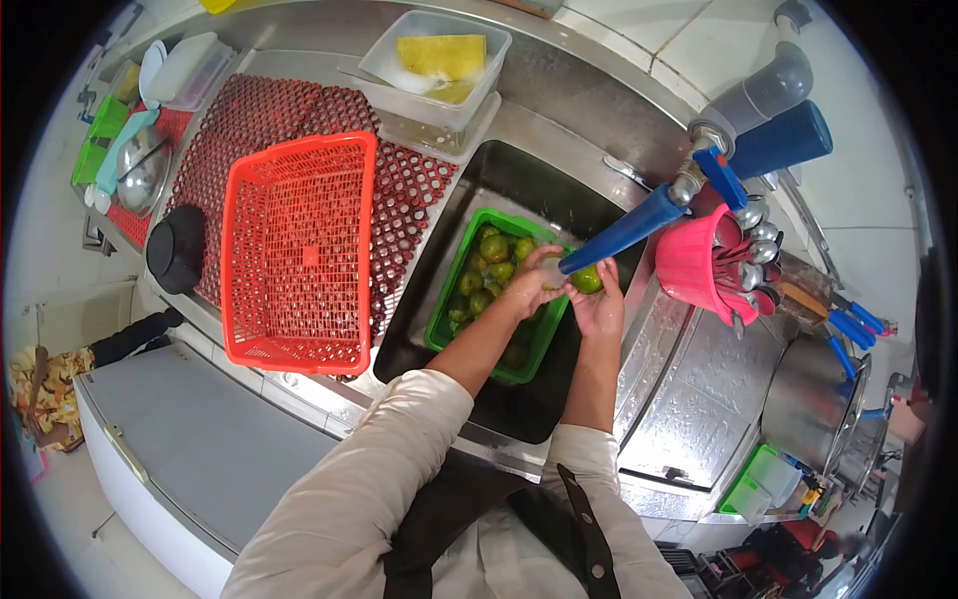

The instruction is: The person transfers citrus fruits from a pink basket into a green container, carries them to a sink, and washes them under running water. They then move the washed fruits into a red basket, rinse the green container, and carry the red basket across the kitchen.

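Observation:
Under the end of a blue hose [624,230], my two hands are close together over the black sink [509,165]. My right hand [601,307] has its fingers around a round green citrus fruit [587,280]. Just left of it, my left hand [534,285] is curled in the running water; the splash blurs what it holds, and I cannot tell what that is. Below my hands, a green basket [439,317] sits in the sink with several green-yellow citrus fruits [494,248] in it. My left forearm passes over part of the basket.
A red-orange basket [311,257] stands left of the sink on a red mat [264,105], beside a black bowl [176,250]. Behind are a plastic tub [374,75] and a yellow sponge [439,55]. A pink container [689,265] of spoons and a steel cover [699,399] lie right.

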The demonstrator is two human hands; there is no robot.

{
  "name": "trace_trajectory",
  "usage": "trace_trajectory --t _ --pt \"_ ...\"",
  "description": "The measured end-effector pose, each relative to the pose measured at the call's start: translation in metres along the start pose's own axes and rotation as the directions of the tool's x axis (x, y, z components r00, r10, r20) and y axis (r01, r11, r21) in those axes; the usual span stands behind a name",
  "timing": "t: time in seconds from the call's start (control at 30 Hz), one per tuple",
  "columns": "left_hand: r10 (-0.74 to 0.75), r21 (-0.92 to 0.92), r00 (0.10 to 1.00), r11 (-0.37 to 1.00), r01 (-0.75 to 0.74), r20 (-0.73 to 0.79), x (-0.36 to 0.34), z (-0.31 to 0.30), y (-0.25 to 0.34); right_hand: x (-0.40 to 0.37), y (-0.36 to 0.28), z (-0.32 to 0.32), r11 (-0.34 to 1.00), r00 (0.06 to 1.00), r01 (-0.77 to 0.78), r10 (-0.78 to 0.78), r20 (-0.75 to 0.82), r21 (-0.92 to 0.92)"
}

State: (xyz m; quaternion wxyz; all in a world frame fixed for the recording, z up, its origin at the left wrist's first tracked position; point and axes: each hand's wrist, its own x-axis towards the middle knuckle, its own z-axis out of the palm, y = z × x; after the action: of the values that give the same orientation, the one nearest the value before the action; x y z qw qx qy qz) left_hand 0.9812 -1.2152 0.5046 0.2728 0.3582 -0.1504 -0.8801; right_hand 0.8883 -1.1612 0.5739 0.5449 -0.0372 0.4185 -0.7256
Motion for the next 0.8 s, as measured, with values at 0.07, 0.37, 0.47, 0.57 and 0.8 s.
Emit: trace_trajectory --t 0.07,0.37,0.47,0.57,0.8 --pt "0.052 0.054 0.998 0.997 -0.049 -0.045 -0.002 -0.001 0.003 0.001 0.010 0.007 0.999 0.989 -0.054 0.053 -0.137 -0.001" --pt "-0.122 -0.070 0.968 0.992 0.109 -0.220 -0.015 -0.029 0.013 0.020 0.042 0.028 0.863 0.919 -0.391 0.345 0.190 0.320" --pt "-0.168 0.006 0.975 0.985 0.170 -0.145 -0.009 -0.032 0.003 0.006 0.030 0.028 0.899 0.980 -0.201 0.185 0.079 0.390" --pt "-0.144 0.092 0.989 0.985 0.145 -0.024 -0.008 -0.018 0.003 -0.005 0.014 0.003 0.950 0.997 -0.072 0.065 0.032 0.304" --pt "-0.074 0.057 0.996 0.995 0.076 -0.042 -0.014 0.011 0.005 -0.016 -0.006 -0.019 0.986 0.995 -0.089 0.081 0.060 0.143"
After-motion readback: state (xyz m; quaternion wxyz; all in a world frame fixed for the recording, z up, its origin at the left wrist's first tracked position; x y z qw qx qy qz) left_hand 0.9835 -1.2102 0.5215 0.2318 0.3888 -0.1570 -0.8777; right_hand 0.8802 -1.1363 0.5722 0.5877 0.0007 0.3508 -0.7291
